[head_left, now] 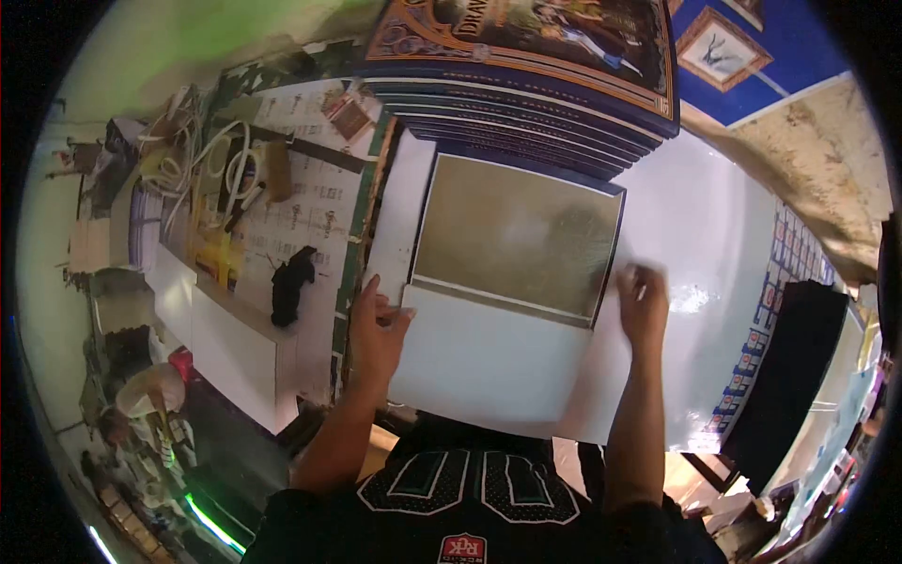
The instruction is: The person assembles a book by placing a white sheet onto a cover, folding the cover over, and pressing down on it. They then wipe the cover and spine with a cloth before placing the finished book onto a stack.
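Note:
An open book lies in front of me, with a brownish-gold inner page (512,235) framed by a dark blue cover edge and a pale white leaf (489,352) spread toward my body. My left hand (378,324) is at the leaf's left edge, its fingers apart and nothing in them. On the right, my right hand (644,296) is just beside the book's right edge, its fingers curled and smeared by motion; whether they hold anything cannot be made out.
Behind the book stands a tall stack of dark blue illustrated books (526,103). To the left are a black cloth (292,285), white strips (246,174) and a block of white sheets (235,352). A black panel (787,376) stands at the right.

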`<act>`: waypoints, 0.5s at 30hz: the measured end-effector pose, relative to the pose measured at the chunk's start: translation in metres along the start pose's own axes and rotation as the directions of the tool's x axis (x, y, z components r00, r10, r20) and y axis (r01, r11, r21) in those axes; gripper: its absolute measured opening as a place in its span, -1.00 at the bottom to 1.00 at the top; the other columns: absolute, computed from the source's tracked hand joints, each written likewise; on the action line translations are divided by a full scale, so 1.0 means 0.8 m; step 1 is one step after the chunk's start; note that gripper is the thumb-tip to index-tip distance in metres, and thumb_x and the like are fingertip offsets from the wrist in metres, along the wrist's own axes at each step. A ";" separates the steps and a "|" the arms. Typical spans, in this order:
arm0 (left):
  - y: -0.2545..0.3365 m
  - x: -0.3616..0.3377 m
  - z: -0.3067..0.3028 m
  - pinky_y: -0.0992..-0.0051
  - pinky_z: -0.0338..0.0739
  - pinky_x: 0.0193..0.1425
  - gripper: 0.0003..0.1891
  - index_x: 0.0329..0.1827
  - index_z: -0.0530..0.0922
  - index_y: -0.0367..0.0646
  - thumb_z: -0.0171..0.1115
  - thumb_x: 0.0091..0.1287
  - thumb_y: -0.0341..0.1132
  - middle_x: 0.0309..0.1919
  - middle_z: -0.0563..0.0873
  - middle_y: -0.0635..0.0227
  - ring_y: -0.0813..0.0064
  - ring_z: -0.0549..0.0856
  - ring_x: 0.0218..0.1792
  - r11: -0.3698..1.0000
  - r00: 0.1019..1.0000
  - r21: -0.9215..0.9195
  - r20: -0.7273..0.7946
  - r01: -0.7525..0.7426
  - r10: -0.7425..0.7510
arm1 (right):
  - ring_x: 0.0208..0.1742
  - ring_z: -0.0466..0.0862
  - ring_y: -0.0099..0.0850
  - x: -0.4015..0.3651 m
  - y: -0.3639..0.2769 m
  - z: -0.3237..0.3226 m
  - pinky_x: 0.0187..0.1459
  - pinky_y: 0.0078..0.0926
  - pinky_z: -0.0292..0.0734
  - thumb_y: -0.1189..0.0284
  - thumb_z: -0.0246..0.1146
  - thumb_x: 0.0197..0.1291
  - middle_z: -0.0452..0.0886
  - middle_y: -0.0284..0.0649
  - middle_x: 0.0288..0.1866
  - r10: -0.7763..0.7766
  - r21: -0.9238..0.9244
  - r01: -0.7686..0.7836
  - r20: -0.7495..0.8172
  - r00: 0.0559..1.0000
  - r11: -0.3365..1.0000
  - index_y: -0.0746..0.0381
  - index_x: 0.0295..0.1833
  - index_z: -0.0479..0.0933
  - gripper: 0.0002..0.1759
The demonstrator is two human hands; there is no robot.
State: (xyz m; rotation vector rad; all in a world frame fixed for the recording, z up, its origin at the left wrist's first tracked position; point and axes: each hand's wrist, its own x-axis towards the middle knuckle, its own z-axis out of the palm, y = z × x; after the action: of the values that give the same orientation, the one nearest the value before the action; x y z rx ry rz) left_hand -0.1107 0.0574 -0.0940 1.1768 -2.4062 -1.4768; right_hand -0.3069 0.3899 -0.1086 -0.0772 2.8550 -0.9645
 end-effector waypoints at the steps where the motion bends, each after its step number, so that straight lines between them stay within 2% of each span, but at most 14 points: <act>1: -0.001 -0.012 0.000 0.31 0.54 0.11 -0.31 0.38 0.38 -0.22 0.46 0.15 -0.39 -0.01 0.64 0.07 0.28 0.63 -0.01 0.954 0.982 0.242 -0.018 -0.176 0.186 | -0.03 0.56 -0.01 0.046 -0.005 0.003 0.02 -0.18 0.49 0.41 0.29 0.19 0.56 0.02 -0.08 -0.148 0.019 0.152 -0.122 0.981 0.988 0.32 -0.06 0.54 -0.74; 2: -0.005 -0.025 0.002 0.22 0.46 0.22 -0.26 0.42 0.33 -0.20 0.45 0.15 -0.35 0.07 0.60 0.00 0.13 0.58 0.11 0.821 0.933 0.473 0.005 -0.320 0.361 | 0.04 0.54 0.03 0.090 -0.008 0.009 0.07 -0.13 0.46 0.43 0.30 0.17 0.55 0.08 -0.03 -0.273 -0.025 0.273 -0.157 0.949 0.962 0.30 -0.05 0.55 -0.74; 3: -0.022 -0.050 0.005 0.06 0.30 0.35 -0.30 0.38 0.38 -0.14 0.43 0.16 -0.19 0.21 0.49 -0.02 -0.02 0.44 0.25 0.822 0.948 0.472 0.136 -0.318 0.288 | 0.03 0.53 0.07 0.130 -0.007 0.020 0.08 -0.10 0.45 0.43 0.29 0.17 0.55 0.10 -0.04 -0.347 -0.072 0.339 -0.189 0.919 0.938 0.30 -0.03 0.55 -0.73; 4: -0.020 -0.074 0.001 0.04 0.30 0.34 -0.35 0.33 0.44 -0.14 0.42 0.18 -0.11 0.24 0.47 -0.02 0.01 0.43 0.28 0.729 0.863 0.464 0.314 -0.503 0.396 | 0.01 0.52 0.10 0.168 0.014 0.035 0.07 -0.06 0.45 0.43 0.26 0.17 0.55 0.13 -0.03 -0.527 -0.175 0.506 -0.105 0.844 0.845 0.29 -0.02 0.56 -0.73; 5: -0.017 -0.096 -0.003 0.03 0.30 0.34 -0.38 0.28 0.49 -0.13 0.41 0.21 -0.04 0.27 0.46 -0.02 0.04 0.43 0.30 0.613 0.750 0.439 0.472 -0.656 0.464 | -0.02 0.52 0.10 0.184 0.004 0.041 0.06 -0.03 0.45 0.40 0.20 0.19 0.55 0.11 -0.06 -0.516 -0.189 0.498 -0.060 0.854 0.846 0.30 -0.06 0.55 -0.75; 6: -0.021 -0.119 -0.004 -0.01 0.25 0.37 -0.36 0.30 0.49 -0.05 0.36 0.21 0.06 0.35 0.40 0.05 0.05 0.35 0.37 0.588 0.708 0.418 0.548 -0.693 0.445 | -0.07 0.52 0.09 0.201 0.011 0.051 0.06 -0.02 0.44 0.36 0.17 0.19 0.54 0.10 -0.10 -0.504 -0.392 0.519 0.149 0.851 0.760 0.28 -0.12 0.54 -0.76; 7: -0.028 -0.139 -0.005 -0.05 0.20 0.40 -0.34 0.31 0.48 0.04 0.30 0.21 0.16 0.42 0.34 0.12 0.07 0.28 0.44 0.565 0.650 0.378 0.633 -0.734 0.420 | -0.13 0.51 0.07 0.191 -0.005 0.053 0.04 -0.03 0.43 0.34 0.17 0.18 0.55 0.03 -0.19 -0.490 -0.289 0.467 -0.009 0.872 0.836 0.27 -0.18 0.53 -0.78; 8: -0.041 -0.155 -0.008 -0.05 0.20 0.40 -0.34 0.31 0.48 0.04 0.30 0.21 0.16 0.42 0.34 0.12 0.07 0.28 0.44 0.570 0.671 0.399 0.614 -0.718 0.416 | -0.16 0.51 0.04 0.170 -0.036 0.038 -0.01 -0.05 0.43 0.35 0.17 0.18 0.57 -0.03 -0.27 -0.505 -0.219 0.491 -0.014 0.863 0.843 0.26 -0.20 0.54 -0.81; 10: -0.073 -0.172 -0.006 -0.07 0.16 0.42 -0.32 0.37 0.42 0.17 0.28 0.19 0.19 0.50 0.27 0.27 0.12 0.23 0.48 0.512 0.639 0.405 0.622 -0.758 0.453 | -0.17 0.51 0.01 0.170 -0.019 0.037 -0.07 -0.05 0.43 0.35 0.18 0.19 0.57 -0.09 -0.34 -0.535 -0.286 0.517 0.021 0.845 0.807 0.27 -0.26 0.53 -0.81; 12: -0.088 -0.179 -0.015 -0.03 0.13 0.44 -0.36 0.35 0.44 0.16 0.28 0.20 0.12 0.49 0.28 0.31 0.17 0.24 0.49 0.482 0.640 0.428 0.593 -0.765 0.489 | -0.17 0.51 -0.01 0.150 -0.008 0.019 -0.13 -0.05 0.43 0.30 0.22 0.20 0.54 -0.08 -0.37 -0.578 -0.446 0.593 0.186 0.795 0.671 0.30 -0.33 0.50 -0.75; 13: -0.093 -0.178 -0.022 -0.03 0.12 0.45 -0.41 0.31 0.47 0.15 0.28 0.21 0.06 0.49 0.28 0.31 0.18 0.25 0.49 0.477 0.634 0.425 0.601 -0.769 0.486 | -0.17 0.52 -0.01 0.166 0.043 0.032 -0.16 -0.05 0.42 0.27 0.25 0.20 0.56 -0.04 -0.37 -0.551 -0.407 0.566 0.169 0.818 0.717 0.32 -0.37 0.46 -0.70; 14: -0.097 -0.176 -0.031 -0.03 0.11 0.46 -0.46 0.28 0.51 0.14 0.27 0.22 0.01 0.49 0.29 0.31 0.19 0.25 0.49 0.473 0.630 0.425 0.612 -0.772 0.479 | -0.17 0.52 -0.01 0.150 0.045 0.023 -0.16 -0.05 0.42 0.27 0.25 0.20 0.56 -0.04 -0.37 -0.544 -0.413 0.564 0.176 0.820 0.716 0.32 -0.37 0.46 -0.70; 15: -0.101 -0.173 -0.039 -0.03 0.11 0.46 -0.46 0.28 0.51 0.14 0.27 0.22 0.01 0.49 0.29 0.31 0.19 0.25 0.49 0.476 0.627 0.418 0.613 -0.774 0.481 | -0.24 0.52 -0.05 0.127 0.044 0.004 -0.20 -0.09 0.43 0.24 0.26 0.23 0.55 -0.02 -0.40 -0.435 -0.380 0.456 0.146 0.889 0.805 0.33 -0.37 0.45 -0.65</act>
State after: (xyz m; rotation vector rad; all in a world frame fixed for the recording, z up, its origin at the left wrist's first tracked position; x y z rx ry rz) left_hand 0.0455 0.1049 -0.0987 -0.2112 -3.2368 -0.6472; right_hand -0.4071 0.4071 -0.1426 -0.8376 2.9941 -0.3828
